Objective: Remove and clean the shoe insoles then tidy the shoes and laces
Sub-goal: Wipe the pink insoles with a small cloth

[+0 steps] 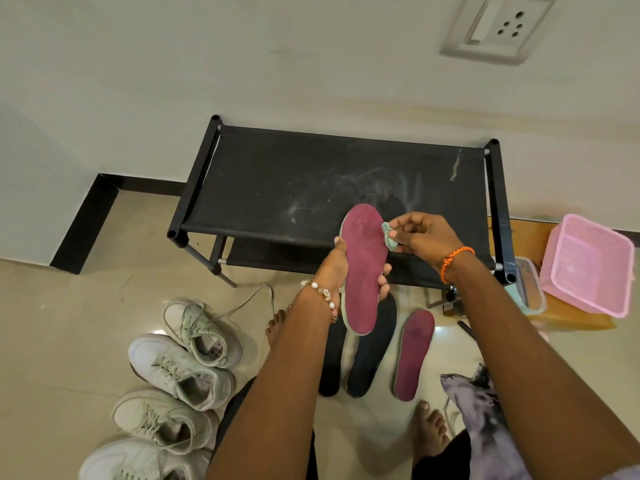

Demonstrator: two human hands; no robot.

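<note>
My left hand (333, 268) grips a maroon insole (363, 268) from underneath, holding it up over the front edge of the black rack. My right hand (420, 235) pinches a small green cloth (388, 235) against the insole's right edge near the toe. A second maroon insole (414, 355) lies on the floor to the right. Two dark insoles (372, 358) lie on the floor below my hands. Several white sneakers (176, 370) sit in a row at the lower left, one with a loose lace (242, 304) trailing out.
The black fabric shoe rack (311, 174) stands against the wall, dusty on top. A pink plastic basket (588, 265) and a clear container (528, 289) sit at the right on a wooden board. My bare feet (429, 431) rest on the tiled floor.
</note>
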